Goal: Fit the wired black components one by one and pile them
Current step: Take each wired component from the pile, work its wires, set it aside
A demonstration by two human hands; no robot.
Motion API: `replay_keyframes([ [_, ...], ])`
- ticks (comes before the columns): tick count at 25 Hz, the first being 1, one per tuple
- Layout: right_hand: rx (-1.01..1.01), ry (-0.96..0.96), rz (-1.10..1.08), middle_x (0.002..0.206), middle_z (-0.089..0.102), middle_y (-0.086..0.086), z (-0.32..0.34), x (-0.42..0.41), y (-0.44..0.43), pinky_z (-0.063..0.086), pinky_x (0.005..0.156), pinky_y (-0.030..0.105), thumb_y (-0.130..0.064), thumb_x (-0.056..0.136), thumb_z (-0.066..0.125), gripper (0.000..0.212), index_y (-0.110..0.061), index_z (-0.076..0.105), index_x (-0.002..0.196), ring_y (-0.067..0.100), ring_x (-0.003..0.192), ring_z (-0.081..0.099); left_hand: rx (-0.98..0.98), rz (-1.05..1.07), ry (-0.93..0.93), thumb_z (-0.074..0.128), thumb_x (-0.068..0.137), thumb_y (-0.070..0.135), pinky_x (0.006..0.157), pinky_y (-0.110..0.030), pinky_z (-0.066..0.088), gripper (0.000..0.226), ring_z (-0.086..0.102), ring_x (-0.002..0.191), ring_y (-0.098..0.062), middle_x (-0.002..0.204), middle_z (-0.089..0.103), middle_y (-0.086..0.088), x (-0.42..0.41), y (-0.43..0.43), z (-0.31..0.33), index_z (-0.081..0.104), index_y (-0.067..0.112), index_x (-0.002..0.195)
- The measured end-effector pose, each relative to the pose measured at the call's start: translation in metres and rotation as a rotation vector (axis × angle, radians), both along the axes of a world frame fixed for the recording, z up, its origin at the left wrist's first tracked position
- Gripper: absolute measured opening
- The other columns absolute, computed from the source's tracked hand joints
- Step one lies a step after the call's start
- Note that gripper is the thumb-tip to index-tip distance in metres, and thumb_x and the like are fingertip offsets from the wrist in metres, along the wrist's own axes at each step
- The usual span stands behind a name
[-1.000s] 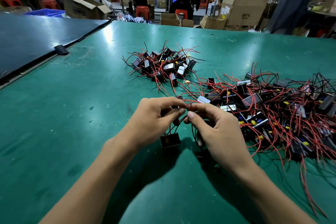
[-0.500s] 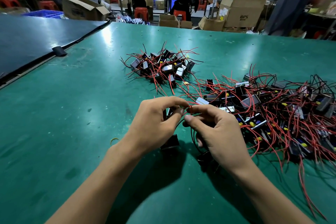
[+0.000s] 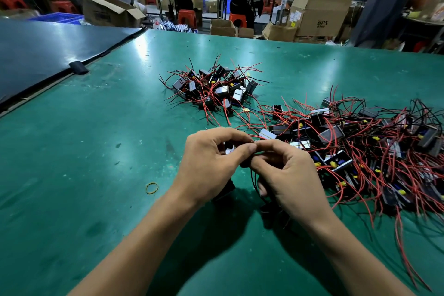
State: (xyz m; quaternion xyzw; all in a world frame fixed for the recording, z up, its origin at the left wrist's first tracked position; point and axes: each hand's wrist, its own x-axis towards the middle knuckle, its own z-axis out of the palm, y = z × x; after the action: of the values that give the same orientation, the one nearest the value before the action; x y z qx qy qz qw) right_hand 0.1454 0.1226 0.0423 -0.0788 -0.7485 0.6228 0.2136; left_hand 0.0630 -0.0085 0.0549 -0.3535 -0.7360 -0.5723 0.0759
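While my left grip and right grip pinch the thin wire leads of a small black boxy component hanging under my left palm over the green bench, I judge it light, its leads limp and fragile; its rigid body holds safest.

The black component pinched between the left hand and right hand is mostly covered by their fingers, a second dark part just below the left hand is half hidden, and the large pile right of the left hand runs off the view's right edge.
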Motion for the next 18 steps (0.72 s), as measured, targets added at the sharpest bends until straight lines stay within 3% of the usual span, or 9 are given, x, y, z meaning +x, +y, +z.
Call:
replay_keyframes([
  [3,0.052,0.040,-0.041,0.081,0.075,-0.004,0.001,0.001,0.003,0.044,0.042,0.022,-0.013,0.091,0.069,0.019,-0.030,0.072,0.098,0.018,0.039,0.059,-0.002,-0.013,0.009,0.077,0.081,0.008,0.051,-0.002,0.032,0.004,0.049,0.048,0.010,0.056,0.062,0.021,-0.002,-0.002,0.000,0.077,0.010,0.084],
  [7,0.426,0.232,-0.177,0.089,0.074,-0.016,0.001,0.000,0.006,0.052,0.056,0.022,-0.017,0.090,0.074,0.014,-0.028,0.076,0.098,0.002,0.071,0.069,-0.024,-0.035,0.015,0.077,0.082,0.013,0.063,-0.025,0.053,0.006,0.067,0.065,-0.004,0.075,0.074,0.007,-0.008,-0.004,-0.001,0.077,0.012,0.088],
  [9,0.548,0.309,-0.178,0.090,0.072,-0.013,0.000,-0.001,0.010,0.052,0.060,0.024,-0.016,0.089,0.075,0.009,-0.020,0.077,0.097,0.003,0.080,0.067,-0.053,-0.044,0.081,0.078,0.081,0.012,0.060,-0.012,0.046,0.007,0.061,0.060,0.007,0.074,0.073,0.009,-0.008,-0.006,-0.001,0.077,0.011,0.088],
  [12,0.717,0.356,-0.168,0.093,0.068,-0.005,-0.001,-0.003,0.016,0.041,0.064,0.011,-0.014,0.089,0.075,0.010,-0.012,0.077,0.099,-0.005,0.075,0.057,-0.094,-0.103,0.097,0.078,0.080,0.007,0.055,0.000,0.033,0.008,0.050,0.051,0.014,0.061,0.064,0.024,-0.011,-0.010,-0.001,0.078,0.007,0.088],
  [15,0.690,0.345,-0.146,0.094,0.067,-0.005,-0.002,-0.003,0.018,0.045,0.066,0.016,-0.015,0.092,0.071,0.011,-0.012,0.076,0.101,0.005,0.081,0.062,-0.085,-0.148,0.081,0.078,0.080,0.005,0.051,0.001,0.030,0.009,0.047,0.046,0.014,0.054,0.057,0.029,-0.012,-0.010,0.000,0.077,0.005,0.089],
  [18,0.487,0.232,-0.130,0.092,0.067,-0.008,0.000,-0.003,0.012,0.053,0.067,0.038,-0.023,0.093,0.068,0.011,-0.019,0.076,0.097,0.019,0.081,0.065,-0.061,-0.099,0.082,0.079,0.080,0.012,0.050,-0.001,0.030,0.006,0.048,0.046,0.009,0.058,0.064,0.022,-0.011,-0.009,-0.001,0.078,0.011,0.085],
])
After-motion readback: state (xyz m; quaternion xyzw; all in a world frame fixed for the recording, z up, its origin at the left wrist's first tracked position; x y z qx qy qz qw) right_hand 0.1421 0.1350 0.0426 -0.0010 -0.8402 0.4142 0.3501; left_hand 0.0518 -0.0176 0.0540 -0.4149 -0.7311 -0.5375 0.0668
